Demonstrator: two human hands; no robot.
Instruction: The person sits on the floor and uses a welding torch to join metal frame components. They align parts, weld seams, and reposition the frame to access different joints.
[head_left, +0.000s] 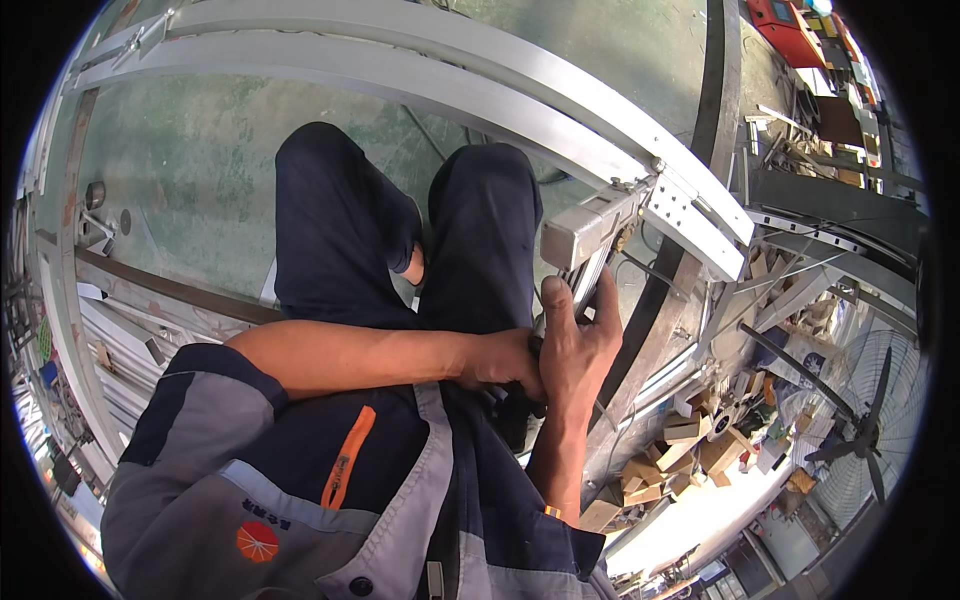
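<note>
My left forearm crosses my lap, and my left hand (498,360) is closed beside my right wrist. A dark bit of something shows at its fingers, but what it grips is mostly hidden. My right hand (580,355) points upward, its thumb and fingers around a narrow metal bar (592,284). This bar runs down from a silver square-ended metal tube (578,240). Just beyond, the tube meets an aluminium plate with several holes (690,222) on the long rail. The lower end of the bar is hidden by my hand.
Long pale aluminium rails (400,75) arch ahead of my knees. A dark steel beam (665,300) runs along my right. Farther right are a fan (865,435) and a heap of cardboard boxes (680,455). Metal profiles (115,335) lie at my left; a red machine (785,32) stands far right.
</note>
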